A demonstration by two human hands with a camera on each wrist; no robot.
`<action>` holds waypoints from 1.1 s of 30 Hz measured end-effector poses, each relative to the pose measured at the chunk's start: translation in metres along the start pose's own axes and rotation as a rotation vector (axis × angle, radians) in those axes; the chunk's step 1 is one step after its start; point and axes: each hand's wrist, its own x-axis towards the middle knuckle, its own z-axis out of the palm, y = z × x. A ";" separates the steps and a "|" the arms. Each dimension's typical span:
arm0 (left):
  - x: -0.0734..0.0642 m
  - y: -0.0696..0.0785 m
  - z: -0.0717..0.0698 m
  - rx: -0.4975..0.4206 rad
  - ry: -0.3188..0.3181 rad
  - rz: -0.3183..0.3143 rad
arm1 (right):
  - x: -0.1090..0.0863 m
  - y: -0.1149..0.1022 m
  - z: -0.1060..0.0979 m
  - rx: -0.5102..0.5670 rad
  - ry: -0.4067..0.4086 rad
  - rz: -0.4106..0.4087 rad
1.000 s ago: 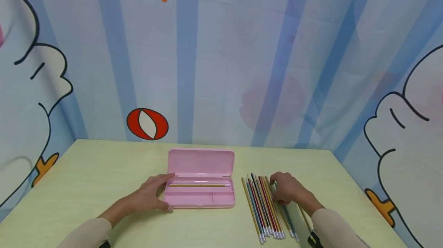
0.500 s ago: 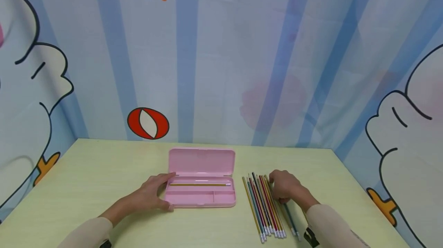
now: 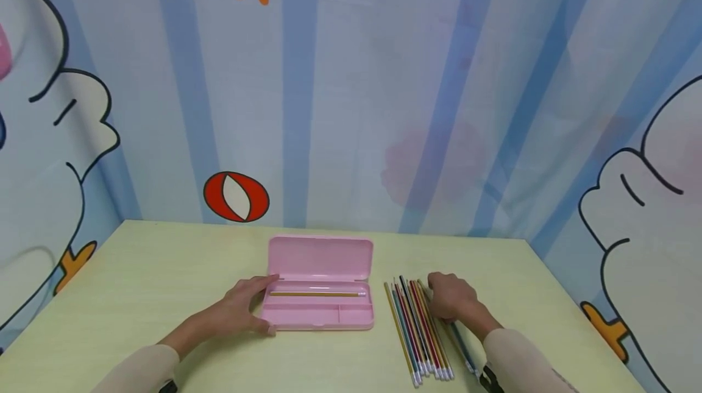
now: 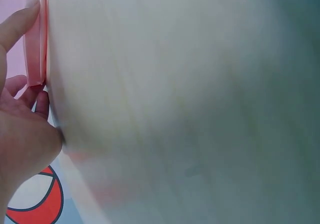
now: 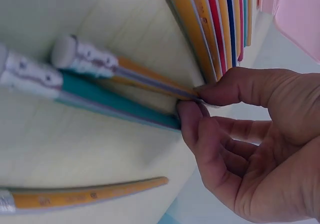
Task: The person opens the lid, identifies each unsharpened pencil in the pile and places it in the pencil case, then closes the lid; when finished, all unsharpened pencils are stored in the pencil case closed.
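A pink pencil case (image 3: 320, 259) lies open on the table, one yellow pencil (image 3: 315, 294) in its long rear compartment. My left hand (image 3: 238, 309) grips the case's left end, thumb at the front corner and fingers at the back. To the right of the case, a row of coloured pencils (image 3: 425, 327) lies with erasers toward me. My right hand (image 3: 454, 297) is at the row's right side. In the right wrist view its thumb and index finger pinch a yellow pencil (image 5: 145, 79), with a green pencil (image 5: 115, 101) beside it running under the index finger.
Another yellow pencil (image 5: 90, 196) lies apart from the rest in the right wrist view. The pale table (image 3: 181, 259) ends at the back against a blue striped cloth (image 3: 351, 106) with cartoon prints.
My right wrist and sleeve have shifted slightly left, and the eraser ends of the rightmost pencils have swung a little right, away from the row. My left hand and the case stay put.
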 end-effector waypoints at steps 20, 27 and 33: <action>0.002 -0.001 0.002 0.005 -0.017 -0.032 | -0.005 0.002 -0.003 0.148 -0.153 0.046; 0.000 0.000 0.002 0.000 -0.020 -0.020 | -0.001 0.018 -0.013 0.375 -0.219 0.032; 0.000 0.001 0.000 0.013 -0.014 -0.021 | 0.003 0.032 -0.023 0.628 -0.305 -0.001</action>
